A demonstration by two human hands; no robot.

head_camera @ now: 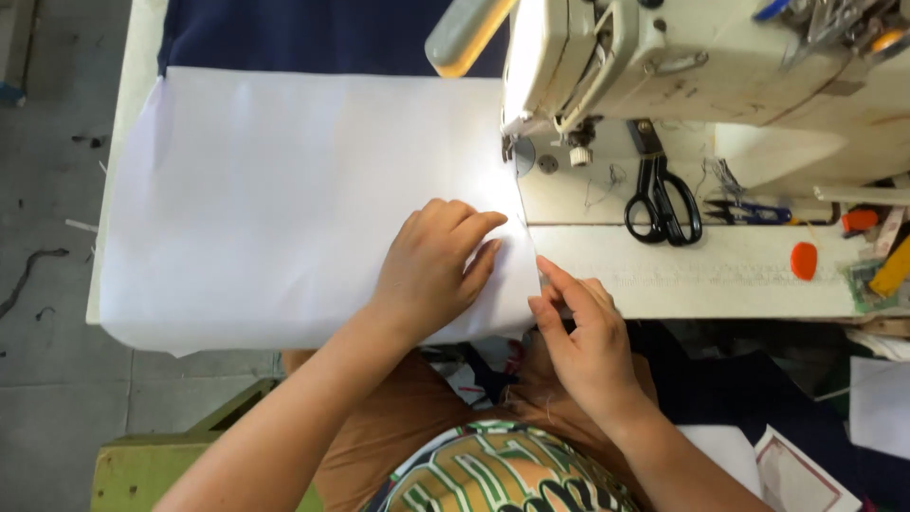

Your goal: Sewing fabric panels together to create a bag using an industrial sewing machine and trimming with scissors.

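Note:
A large white fabric sheet [275,199] lies flat across the sewing table, its right edge running under the sewing machine head [664,66]. My left hand [431,265] presses flat on the fabric near its right front corner, fingers pointing toward the needle area [517,152]. At the table's front rim my right hand [583,332] pinches the fabric's right edge between thumb and fingers.
Black scissors [662,199] lie on the machine bed, with small blue snips [754,213] and an orange chalk piece [804,260] further right. Dark navy fabric [313,33] sits behind the white sheet. A green bench [142,469] stands below left, above a grey floor.

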